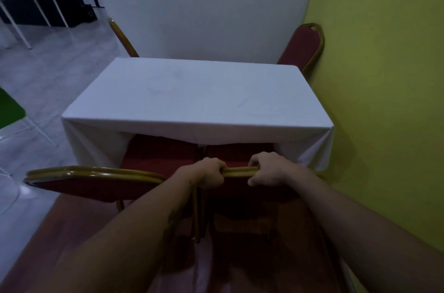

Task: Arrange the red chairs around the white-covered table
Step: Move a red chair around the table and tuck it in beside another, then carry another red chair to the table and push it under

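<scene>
A rectangular table under a white cloth [197, 98] stands ahead of me. On its near side are two red chairs with gold frames. My left hand [211, 172] and my right hand [269, 169] both grip the gold top rail of the right near chair [240, 171], whose seat [240, 152] reaches under the cloth. The left near chair [96, 180] stands beside it, its seat also tucked under. At the far end, one red chair [304, 46] leans by the green wall and another chair [122, 38] shows only its edge at the far left corner.
A yellow-green wall [384, 100] runs close along the table's right side. A white wall [204, 4] is behind the table. A green chair with white legs [12, 110] stands at the left. White-legged tables [28, 4] and dark furniture are at the far left on the grey floor.
</scene>
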`<state>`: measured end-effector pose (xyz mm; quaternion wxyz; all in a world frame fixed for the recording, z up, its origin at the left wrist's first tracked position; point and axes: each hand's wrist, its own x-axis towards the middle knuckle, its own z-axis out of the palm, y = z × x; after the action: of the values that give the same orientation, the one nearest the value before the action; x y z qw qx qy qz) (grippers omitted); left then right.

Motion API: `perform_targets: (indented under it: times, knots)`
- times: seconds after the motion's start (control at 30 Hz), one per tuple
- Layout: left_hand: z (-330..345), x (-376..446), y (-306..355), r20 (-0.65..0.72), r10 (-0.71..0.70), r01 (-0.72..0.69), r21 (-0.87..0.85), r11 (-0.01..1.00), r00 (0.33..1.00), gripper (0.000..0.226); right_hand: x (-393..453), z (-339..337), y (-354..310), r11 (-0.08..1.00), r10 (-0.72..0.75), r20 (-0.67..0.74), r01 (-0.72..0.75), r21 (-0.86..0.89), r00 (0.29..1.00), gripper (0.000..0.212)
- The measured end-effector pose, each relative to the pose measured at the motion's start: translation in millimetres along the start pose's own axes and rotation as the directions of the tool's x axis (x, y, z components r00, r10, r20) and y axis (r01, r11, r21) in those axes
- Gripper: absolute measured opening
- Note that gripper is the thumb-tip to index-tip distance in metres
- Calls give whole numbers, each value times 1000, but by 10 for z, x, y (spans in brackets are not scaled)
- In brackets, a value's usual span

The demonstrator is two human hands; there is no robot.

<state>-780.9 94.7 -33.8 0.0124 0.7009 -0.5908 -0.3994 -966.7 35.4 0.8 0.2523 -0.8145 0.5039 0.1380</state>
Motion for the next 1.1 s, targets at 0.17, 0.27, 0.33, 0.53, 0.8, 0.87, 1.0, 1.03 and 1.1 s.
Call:
perform_targets:
  times: [0.17, 0.27, 0.33, 0.53, 0.8, 0.87, 1.0, 1.03, 1.1]
  knots:
    - [-617, -380, -347, -102, 67, -62, 49, 997, 993, 41, 158, -35, -933, 982, -175, -21, 176, 67, 984, 44]
    - [-1073, -698, -843, -189, 57, -43, 73, 996, 980, 37, 332, -70, -1610, 968, -244, -37, 246, 49, 969, 33]
    - [-1346, -906, -1299, -225, 37, -26, 50, 998, 974, 36, 475, -68, -2116, 960, -271, -56, 274, 60, 961, 38]
    - [-2148, -1600, -2819, -381, -76, 54, -66, 996, 922, 40, 1012, 40, -3663, 931, -355, -106, 362, 53, 929, 43]
    - [-3059, -2428, -4771, -506, -274, 189, -213, 959, 818, 37, 1799, 141, -5523, 885, -465, -75, 465, -12, 882, 39]
    - [-3285, -2479, -5188, -531, -310, 209, -243, 947, 789, 38, 2066, 128, -5907, 873, -487, -85, 487, -17, 869, 38]
    - [-3829, -2432, -5914, -569, -349, 266, -226, 937, 744, 43, 2730, 139, -6570, 849, -522, -125, 528, 18, 844, 38]
    - [-3985, -2401, -6078, -584, -349, 274, -217, 937, 733, 43, 2925, 137, -6723, 844, -526, -137, 535, 37, 839, 38]
    - [-4278, -2337, -6357, -589, -357, 280, -222, 934, 725, 43, 3291, 129, -7007, 847, -515, -142, 527, 67, 845, 38]
